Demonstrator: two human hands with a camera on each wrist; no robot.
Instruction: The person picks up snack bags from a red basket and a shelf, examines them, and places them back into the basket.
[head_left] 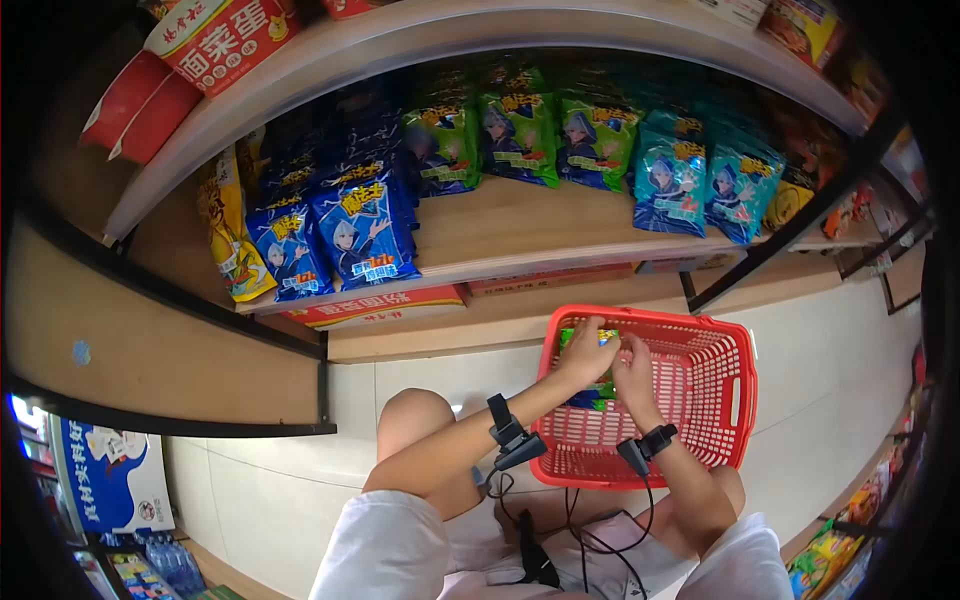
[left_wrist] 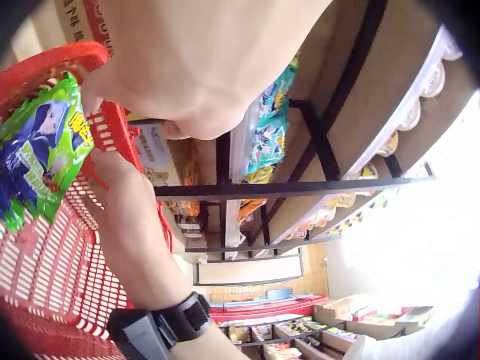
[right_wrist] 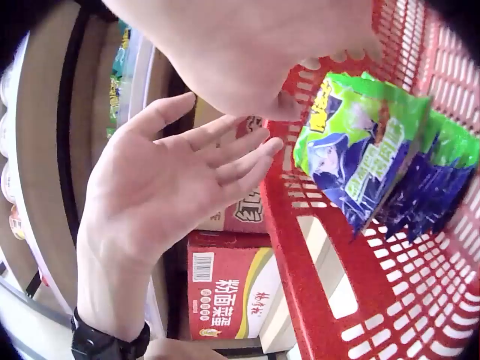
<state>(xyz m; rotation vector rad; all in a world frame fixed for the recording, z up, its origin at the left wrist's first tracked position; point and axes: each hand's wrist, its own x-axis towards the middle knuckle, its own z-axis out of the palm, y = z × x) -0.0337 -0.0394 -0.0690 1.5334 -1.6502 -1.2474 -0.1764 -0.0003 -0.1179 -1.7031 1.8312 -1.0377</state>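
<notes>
Green-and-blue snack packets (head_left: 590, 395) (left_wrist: 46, 146) (right_wrist: 356, 150) lie overlapping at the left side of a red basket (head_left: 745, 400). My left hand (head_left: 590, 355) is over them in the head view; the right wrist view shows this hand (right_wrist: 169, 176) palm out, fingers extended and apart, holding nothing. Just right of it, over the basket, is my right hand (head_left: 635, 375) (left_wrist: 127, 195), its fingers loosely bent and nothing visible in them. Some of its fingertips are hidden. Whether either hand touches a packet is unclear.
A shelf (head_left: 540, 225) above the basket holds blue packets (head_left: 365, 235), green packets (head_left: 595, 145) and teal packets (head_left: 670, 185). Red boxes (right_wrist: 229, 289) sit beneath it. A black shelf post (head_left: 790, 225) slants behind the basket. Tiled floor (head_left: 810, 350) extends to the right.
</notes>
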